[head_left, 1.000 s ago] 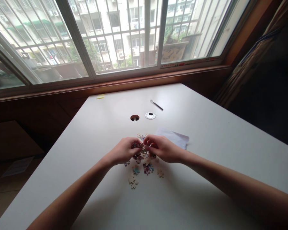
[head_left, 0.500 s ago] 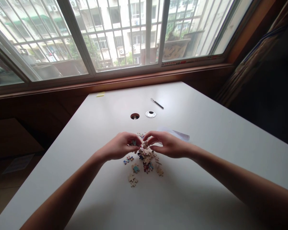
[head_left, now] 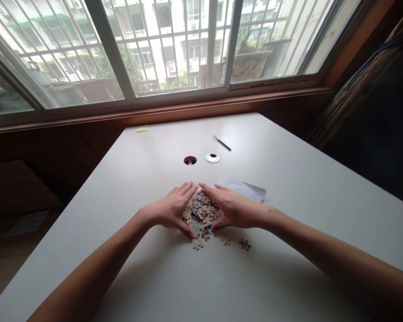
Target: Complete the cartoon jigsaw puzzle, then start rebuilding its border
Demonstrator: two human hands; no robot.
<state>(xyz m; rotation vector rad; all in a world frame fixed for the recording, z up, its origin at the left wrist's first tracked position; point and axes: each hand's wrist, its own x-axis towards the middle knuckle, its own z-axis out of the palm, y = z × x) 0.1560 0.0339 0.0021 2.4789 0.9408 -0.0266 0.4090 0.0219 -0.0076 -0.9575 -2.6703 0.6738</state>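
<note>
A heap of jigsaw puzzle pieces point(head_left: 203, 210) lies on the white table, some with printed sides up and others showing plain beige backs. My left hand point(head_left: 172, 205) curves around the heap's left side, fingers stretched forward and thumb apart. On the right side my right hand point(head_left: 230, 205) does the same, its fingertips close to those of the left. Both hands border the pile and grip no piece that I can see. A few pieces lie nearer to me, among them a beige piece point(head_left: 197, 243) and a dark patterned piece point(head_left: 244, 243).
Behind my right hand lies a clear plastic bag point(head_left: 246, 188). Farther back are a round cable hole point(head_left: 190, 160), its silver cover point(head_left: 212, 158) and a pen point(head_left: 222, 142). Yellow tape point(head_left: 141, 129) marks the table's far left corner, below a barred window point(head_left: 174, 49).
My hands have opened from curled fingers above the pile and come down around its sides. The scattered pieces on the left are drawn in closer; a dark piece now lies at the right.
</note>
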